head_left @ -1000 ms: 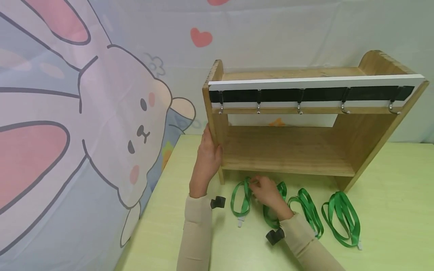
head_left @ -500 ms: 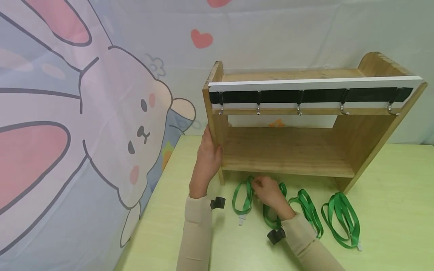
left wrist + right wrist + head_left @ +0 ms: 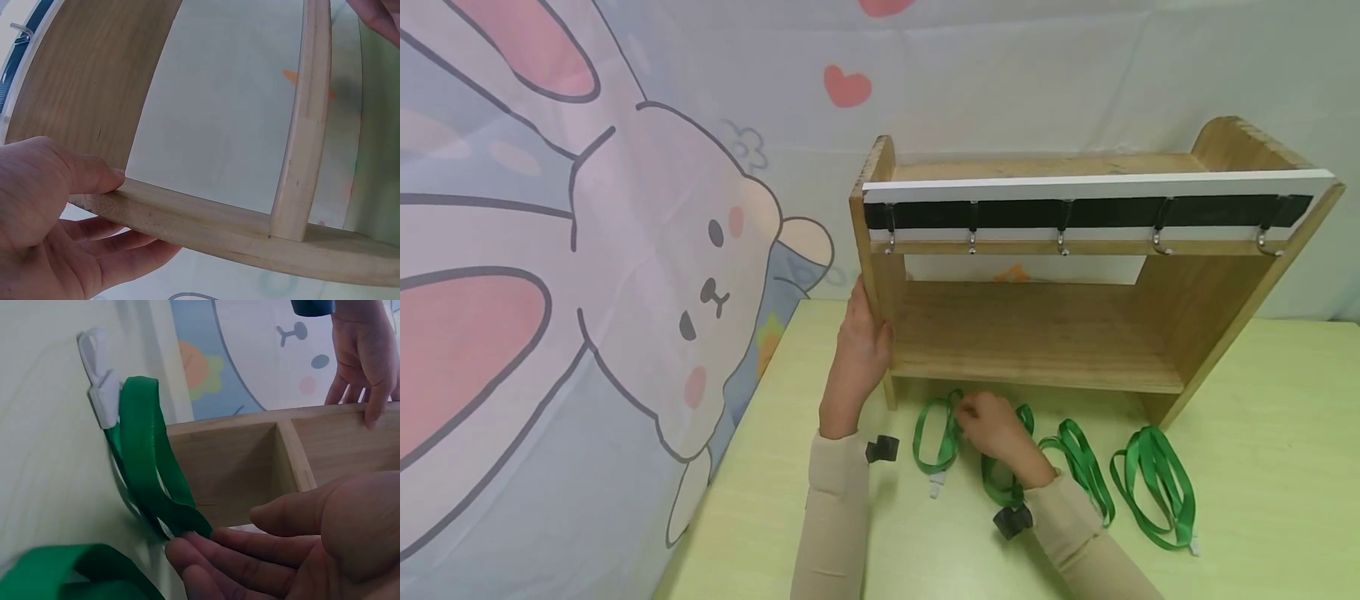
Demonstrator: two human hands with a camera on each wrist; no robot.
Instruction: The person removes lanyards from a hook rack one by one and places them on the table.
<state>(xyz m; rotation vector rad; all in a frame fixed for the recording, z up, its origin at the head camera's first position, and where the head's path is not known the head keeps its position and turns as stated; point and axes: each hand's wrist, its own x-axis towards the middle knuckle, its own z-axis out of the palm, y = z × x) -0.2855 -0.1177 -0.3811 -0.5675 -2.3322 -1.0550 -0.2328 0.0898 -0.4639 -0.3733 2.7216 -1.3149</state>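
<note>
Left hand (image 3: 861,350) gripped around left upright of wooden rack (image 3: 1037,333), thumb on front edge, fingers curled behind. Right hand (image 3: 996,429) fingertips on leftmost green lanyard (image 3: 934,433), flat on surface (image 3: 1262,467) just in front of rack; firm pinch or mere touch: cannot tell. Loop's long axis ran from right fingertips back toward wrist, white clip (image 3: 100,381) at near end. Right hand nearer. Hooks (image 3: 972,240) above, well apart.

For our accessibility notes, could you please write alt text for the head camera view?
A person's right hand touches the leftmost green lanyard on a pale green table, while the left hand grips the left side of a wooden shelf with a row of metal hooks. Three more lanyards lie to the right; a cartoon rabbit curtain hangs behind.
</note>
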